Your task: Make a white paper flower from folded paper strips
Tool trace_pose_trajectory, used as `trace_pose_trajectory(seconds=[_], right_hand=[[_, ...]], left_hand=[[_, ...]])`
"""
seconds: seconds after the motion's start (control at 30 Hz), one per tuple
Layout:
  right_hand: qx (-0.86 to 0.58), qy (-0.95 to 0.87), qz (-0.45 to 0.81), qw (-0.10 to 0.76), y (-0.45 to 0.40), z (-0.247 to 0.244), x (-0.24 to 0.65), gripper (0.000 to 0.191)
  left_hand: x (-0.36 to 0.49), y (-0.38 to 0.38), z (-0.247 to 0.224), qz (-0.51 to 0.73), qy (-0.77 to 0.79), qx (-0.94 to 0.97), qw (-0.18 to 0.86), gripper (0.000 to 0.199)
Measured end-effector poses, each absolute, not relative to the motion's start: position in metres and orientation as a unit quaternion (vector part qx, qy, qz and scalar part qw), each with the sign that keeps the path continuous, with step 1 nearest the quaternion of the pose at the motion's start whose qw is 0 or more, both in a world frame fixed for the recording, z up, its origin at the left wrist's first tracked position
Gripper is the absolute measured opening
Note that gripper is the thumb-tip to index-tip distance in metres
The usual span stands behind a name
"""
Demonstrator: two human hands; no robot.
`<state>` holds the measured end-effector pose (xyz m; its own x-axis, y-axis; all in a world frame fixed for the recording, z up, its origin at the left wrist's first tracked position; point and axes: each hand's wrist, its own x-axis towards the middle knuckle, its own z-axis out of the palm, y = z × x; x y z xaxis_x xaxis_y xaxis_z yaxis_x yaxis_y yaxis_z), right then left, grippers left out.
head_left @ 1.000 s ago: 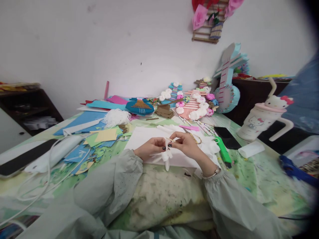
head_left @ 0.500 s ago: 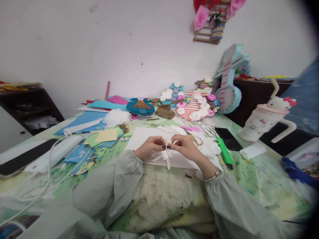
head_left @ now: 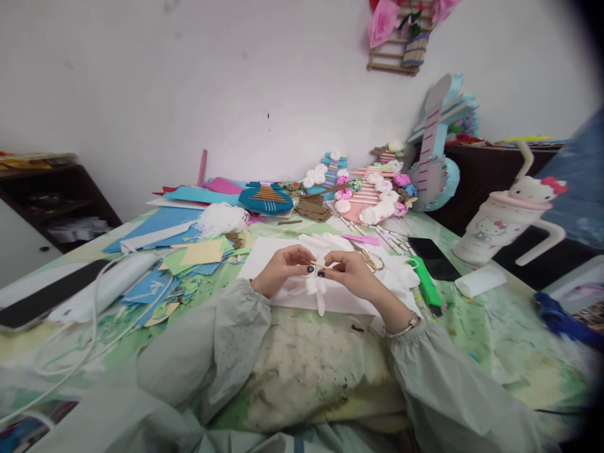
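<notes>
Above a white sheet (head_left: pixel 258 253), both hands meet with fingertips almost touching. My left hand (head_left: pixel 282 269) pinches one end of a thin, pale, wooden-looking stick (head_left: pixel 319 265). The stick's other end is pinched by my right hand (head_left: pixel 353 274). Directly below the fingers is a soft white strip, paper or cloth (head_left: pixel 321 301), its end pointing toward me. How it joins the stick is hidden behind the fingertips. Gold-handled scissors (head_left: pixel 371 258) lie just beyond my right hand, beside crumpled white paper (head_left: pixel 401 277).
Paper scraps (head_left: pixel 202 253), a white string bundle (head_left: pixel 221 219) and a power strip (head_left: pixel 106 289) with a cable lie left. On the right are a green cutter (head_left: pixel 427 282), a phone (head_left: pixel 433 258), a white roll (head_left: pixel 480 281) and a tumbler (head_left: pixel 495 229). Decorated crafts (head_left: pixel 370 195) line the wall.
The stick between my fingers shows more clearly now, and my fingertips sit slightly farther apart. The white strip below has shifted a little. The view has tilted slightly.
</notes>
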<state>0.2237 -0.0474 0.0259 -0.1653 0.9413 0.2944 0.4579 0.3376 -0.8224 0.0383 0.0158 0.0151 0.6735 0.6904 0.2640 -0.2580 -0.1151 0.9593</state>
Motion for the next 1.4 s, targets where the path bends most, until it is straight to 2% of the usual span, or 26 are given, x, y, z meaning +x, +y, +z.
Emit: trace_pose_trajectory(seconds=[0.4,0.53,0.77,1.1,1.4], right_hand=[[-0.479,-0.688,0.327,0.435,-0.0529,0.0340,0.2182,0.027],[-0.481,-0.689,0.337,0.425,-0.0522,0.0317,0.2177,0.028],[-0.461,-0.705,0.337,0.421,-0.0510,0.0297,0.2187,0.024],[-0.469,-0.691,0.346,0.428,-0.0508,0.0288,0.2194,0.027],[-0.466,-0.712,0.314,0.420,-0.0513,0.0306,0.2234,0.028]], left_hand=[[0.0395,0.0156,0.0123,0.354,0.187,0.670,0.625,0.029],[0.0406,0.0124,0.0134,0.324,0.176,0.645,0.669,0.027],[0.0438,0.0075,0.0146,0.302,0.167,0.607,0.716,0.039],[0.0432,0.0119,0.0093,0.320,0.169,0.613,0.703,0.028],[0.0413,0.0162,0.0118,0.314,0.166,0.642,0.679,0.031]])
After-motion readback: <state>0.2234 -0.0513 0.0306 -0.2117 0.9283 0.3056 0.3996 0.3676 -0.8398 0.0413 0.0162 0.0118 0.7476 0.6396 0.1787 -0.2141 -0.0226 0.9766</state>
